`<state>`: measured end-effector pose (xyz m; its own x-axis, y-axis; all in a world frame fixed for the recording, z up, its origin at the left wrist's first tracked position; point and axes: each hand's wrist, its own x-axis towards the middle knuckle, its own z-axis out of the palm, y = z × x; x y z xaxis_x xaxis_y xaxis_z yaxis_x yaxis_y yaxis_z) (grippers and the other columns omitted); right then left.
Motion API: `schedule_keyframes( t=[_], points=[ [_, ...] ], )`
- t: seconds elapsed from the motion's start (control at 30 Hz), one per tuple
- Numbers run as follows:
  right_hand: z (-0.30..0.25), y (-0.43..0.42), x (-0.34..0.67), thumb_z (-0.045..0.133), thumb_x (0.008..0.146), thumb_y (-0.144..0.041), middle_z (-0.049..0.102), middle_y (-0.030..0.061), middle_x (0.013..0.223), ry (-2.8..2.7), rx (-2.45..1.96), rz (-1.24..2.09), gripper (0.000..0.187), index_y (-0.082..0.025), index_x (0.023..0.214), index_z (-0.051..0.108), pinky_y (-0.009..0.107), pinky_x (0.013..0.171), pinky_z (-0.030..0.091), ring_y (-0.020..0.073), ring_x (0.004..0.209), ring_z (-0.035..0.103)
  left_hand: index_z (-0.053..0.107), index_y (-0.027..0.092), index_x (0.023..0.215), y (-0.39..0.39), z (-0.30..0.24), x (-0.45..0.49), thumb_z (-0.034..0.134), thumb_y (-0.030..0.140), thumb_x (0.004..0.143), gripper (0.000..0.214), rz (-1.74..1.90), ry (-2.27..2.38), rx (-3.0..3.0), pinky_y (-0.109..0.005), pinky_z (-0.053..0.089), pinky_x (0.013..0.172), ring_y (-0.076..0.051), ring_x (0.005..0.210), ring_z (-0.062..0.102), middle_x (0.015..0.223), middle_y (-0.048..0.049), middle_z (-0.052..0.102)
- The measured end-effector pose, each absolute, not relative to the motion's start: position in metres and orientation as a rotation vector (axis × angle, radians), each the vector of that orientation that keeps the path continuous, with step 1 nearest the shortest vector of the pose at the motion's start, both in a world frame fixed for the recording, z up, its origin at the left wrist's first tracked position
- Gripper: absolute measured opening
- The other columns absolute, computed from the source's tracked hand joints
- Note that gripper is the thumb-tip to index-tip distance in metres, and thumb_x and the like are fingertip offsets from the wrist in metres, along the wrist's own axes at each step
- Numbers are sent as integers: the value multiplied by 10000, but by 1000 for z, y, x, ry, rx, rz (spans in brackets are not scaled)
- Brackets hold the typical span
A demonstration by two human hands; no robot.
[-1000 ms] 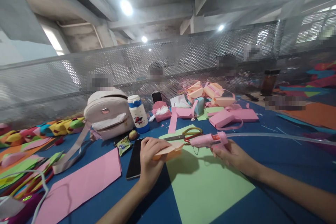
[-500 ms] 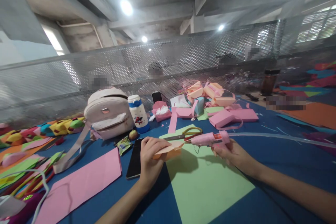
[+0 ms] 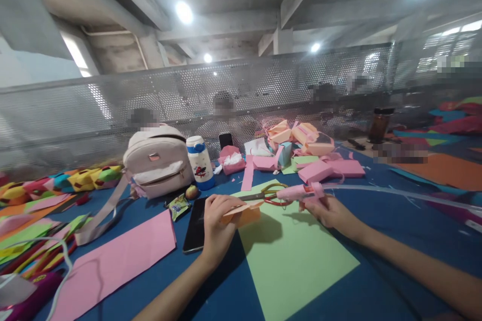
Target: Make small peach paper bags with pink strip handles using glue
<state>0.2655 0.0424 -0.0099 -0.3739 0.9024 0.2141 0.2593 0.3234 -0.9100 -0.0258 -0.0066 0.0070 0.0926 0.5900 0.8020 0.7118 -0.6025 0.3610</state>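
My left hand (image 3: 221,220) is closed on a folded orange paper piece (image 3: 246,214), above the edge of a black phone (image 3: 194,225). In my right hand (image 3: 320,209) is a pink hot glue gun (image 3: 299,192), gripped by its handle, with a long clear glue stick (image 3: 376,191) running out of its back. The gun's nozzle points left, a short way right of the orange paper. Behind both lies a pair of scissors (image 3: 263,194) with olive and red handles. A large light green paper sheet (image 3: 293,261) is spread beneath my hands.
A pink paper sheet (image 3: 124,261) lies at left, with a snack packet (image 3: 178,206) near it. Further back stand a white backpack (image 3: 158,160), a bottle (image 3: 201,165) and folded pink paper boxes (image 3: 324,169). A perforated metal screen (image 3: 181,90) borders the table.
The glue gun has tipped slightly and moved a little toward the orange paper, its nozzle now over the scissors' handles. My left hand keeps its hold on the paper.
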Motion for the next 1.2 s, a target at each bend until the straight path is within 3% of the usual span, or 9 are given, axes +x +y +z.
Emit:
schedule_keyframes(
  t=[0.17, 0.43, 0.67, 1.2],
  points=[
    [9, 50, 286, 614, 734, -720, 478, -26, 558, -1801, -1123, 971, 574, -146, 721, 616, 219, 398, 299, 87, 439, 378, 683, 241, 797, -7, 5, -24, 586, 205, 896, 143, -1547, -1295, -2240, -387, 377, 852, -189, 754, 650, 814, 4, 741],
    [15, 35, 296, 602, 811, -650, 508, -15, 592, -1936, -1098, 1053, 511, -149, 713, 574, 220, 428, 328, 103, 482, 460, 688, 247, 806, -7, 4, -24, 583, 233, 918, 154, -1561, -1293, -2269, -385, 361, 846, -192, 772, 651, 817, 1, 744],
    [12, 29, 269, 658, 790, -608, 447, -56, 586, -1931, -1056, 1178, 471, -152, 768, 543, 209, 404, 308, 84, 423, 431, 684, 245, 814, -9, 7, -24, 596, 239, 920, 137, -1593, -1233, -2262, -375, 366, 837, -190, 762, 668, 814, 13, 742],
    [3, 38, 264, 560, 777, -758, 518, 2, 589, -1853, -914, 1255, 616, -146, 710, 571, 219, 453, 299, 96, 497, 423, 682, 255, 829, -2, 3, -28, 626, 187, 900, 113, -1612, -1259, -2241, -345, 342, 849, -179, 772, 656, 826, 33, 740]
  ],
)
